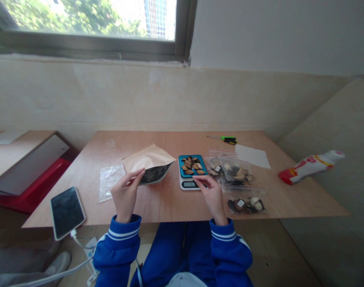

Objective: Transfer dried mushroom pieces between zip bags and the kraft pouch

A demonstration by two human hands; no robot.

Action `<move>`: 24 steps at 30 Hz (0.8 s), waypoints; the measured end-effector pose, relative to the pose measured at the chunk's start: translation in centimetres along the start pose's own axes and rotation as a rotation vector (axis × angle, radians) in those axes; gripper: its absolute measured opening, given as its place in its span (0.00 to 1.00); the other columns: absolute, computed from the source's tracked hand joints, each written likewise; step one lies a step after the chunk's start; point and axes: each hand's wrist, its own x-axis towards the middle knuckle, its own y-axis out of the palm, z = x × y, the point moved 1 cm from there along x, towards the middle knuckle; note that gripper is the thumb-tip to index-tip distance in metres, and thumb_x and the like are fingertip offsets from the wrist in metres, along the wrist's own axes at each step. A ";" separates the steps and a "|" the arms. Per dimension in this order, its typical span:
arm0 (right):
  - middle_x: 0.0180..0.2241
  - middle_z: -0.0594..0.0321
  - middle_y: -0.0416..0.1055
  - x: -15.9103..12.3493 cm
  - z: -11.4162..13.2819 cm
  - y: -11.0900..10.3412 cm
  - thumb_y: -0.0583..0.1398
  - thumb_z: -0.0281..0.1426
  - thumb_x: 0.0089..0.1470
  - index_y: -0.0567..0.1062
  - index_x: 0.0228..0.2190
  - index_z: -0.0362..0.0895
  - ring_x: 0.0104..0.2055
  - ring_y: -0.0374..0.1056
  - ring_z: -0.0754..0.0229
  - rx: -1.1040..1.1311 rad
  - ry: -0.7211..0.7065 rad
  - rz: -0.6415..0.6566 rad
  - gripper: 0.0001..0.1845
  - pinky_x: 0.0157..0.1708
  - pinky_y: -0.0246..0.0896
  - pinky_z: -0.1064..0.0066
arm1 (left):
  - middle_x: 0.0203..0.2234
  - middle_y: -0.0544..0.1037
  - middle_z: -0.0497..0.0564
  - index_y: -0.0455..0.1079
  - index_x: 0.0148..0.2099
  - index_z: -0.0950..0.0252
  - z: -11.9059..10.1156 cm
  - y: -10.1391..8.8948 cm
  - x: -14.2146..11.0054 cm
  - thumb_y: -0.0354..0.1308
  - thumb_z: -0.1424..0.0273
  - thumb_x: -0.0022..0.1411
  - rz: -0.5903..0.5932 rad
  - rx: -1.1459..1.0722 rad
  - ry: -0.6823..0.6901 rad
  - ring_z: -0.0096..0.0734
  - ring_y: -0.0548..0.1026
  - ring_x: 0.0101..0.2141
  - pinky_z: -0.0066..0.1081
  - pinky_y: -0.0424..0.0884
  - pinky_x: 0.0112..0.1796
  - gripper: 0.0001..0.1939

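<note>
The left hand point(125, 197) pinches the edge of a brown kraft-paper pouch with a black interior point(152, 157) between thumb and fingers, its mouth gaping toward the person. The right hand point(212, 195) has thumb and fingertips drawn together at the front edge of a white digital scale with a blue platform point(188, 185); whether it grips anything I cannot tell. Irregular brown dried slices point(192, 165) lie on that platform. Just right of the scale, clear zip bags of dark and pale dried pieces point(236, 172) rest on the light wooden desk point(167, 207). Beyond them lie a white paper sheet point(253, 156) and, farther right, a red-and-white bottle point(310, 166). Left of the pouch is a flat clear plastic bag point(107, 185), then a black-screened white tablet point(67, 211).
</note>
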 end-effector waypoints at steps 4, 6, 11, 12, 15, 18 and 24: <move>0.34 0.62 0.78 0.3 2.4 2.9 0.62 0.31 0.53 0.79 0.31 0.47 0.39 0.71 0.57 -0.073 -0.193 0.036 0.04 0.43 0.66 0.65 | 0.32 0.82 0.46 0.78 0.36 0.59 0.1 0.2 -0.3 0.63 0.64 0.53 0.011 -0.001 0.000 0.30 0.78 0.31 0.28 0.75 0.33 0.08; 0.34 0.64 0.79 0.7 3.7 5.0 0.62 0.29 0.54 0.80 0.31 0.49 0.39 0.69 0.58 -0.083 -0.315 0.088 0.06 0.42 0.65 0.66 | 0.33 0.82 0.46 0.78 0.36 0.59 0.2 0.3 -0.4 0.63 0.65 0.53 0.011 -0.013 -0.004 0.30 0.78 0.32 0.27 0.75 0.34 0.08; 0.34 0.66 0.78 1.7 4.8 9.7 0.59 0.25 0.56 0.80 0.33 0.50 0.37 0.67 0.59 -0.095 -0.485 0.239 0.10 0.40 0.66 0.68 | 0.33 0.82 0.45 0.78 0.37 0.58 0.4 0.2 -0.4 0.63 0.65 0.53 0.012 -0.026 -0.002 0.29 0.78 0.32 0.27 0.74 0.34 0.08; 0.34 0.65 0.78 1.8 4.6 10.3 0.58 0.25 0.57 0.80 0.34 0.49 0.37 0.67 0.59 -0.105 -0.504 0.273 0.11 0.40 0.66 0.68 | 0.33 0.82 0.46 0.78 0.37 0.59 0.5 0.1 -0.4 0.63 0.65 0.53 0.007 -0.021 -0.001 0.29 0.78 0.31 0.27 0.74 0.34 0.08; 0.34 0.63 0.78 1.6 4.1 11.3 0.55 0.24 0.59 0.79 0.36 0.47 0.37 0.67 0.59 -0.141 -0.548 0.352 0.13 0.41 0.66 0.67 | 0.32 0.82 0.46 0.78 0.37 0.59 0.4 0.0 -0.4 0.63 0.66 0.53 -0.011 -0.008 0.005 0.29 0.78 0.31 0.27 0.74 0.33 0.08; 0.37 0.62 0.77 1.1 4.3 10.8 0.54 0.26 0.60 0.78 0.38 0.47 0.40 0.69 0.59 -0.137 -0.559 0.356 0.13 0.43 0.66 0.67 | 0.33 0.82 0.46 0.78 0.37 0.59 0.1 0.0 -0.4 0.63 0.66 0.53 -0.009 -0.007 0.008 0.29 0.78 0.31 0.27 0.74 0.34 0.08; 0.41 0.60 0.76 1.8 2.3 4.3 0.51 0.27 0.61 0.76 0.41 0.48 0.46 0.69 0.58 -0.250 -0.496 0.096 0.14 0.49 0.63 0.62 | 0.32 0.82 0.46 0.78 0.37 0.59 0.8 -0.6 0.0 0.63 0.63 0.53 -0.004 0.030 0.002 0.30 0.77 0.30 0.28 0.74 0.33 0.09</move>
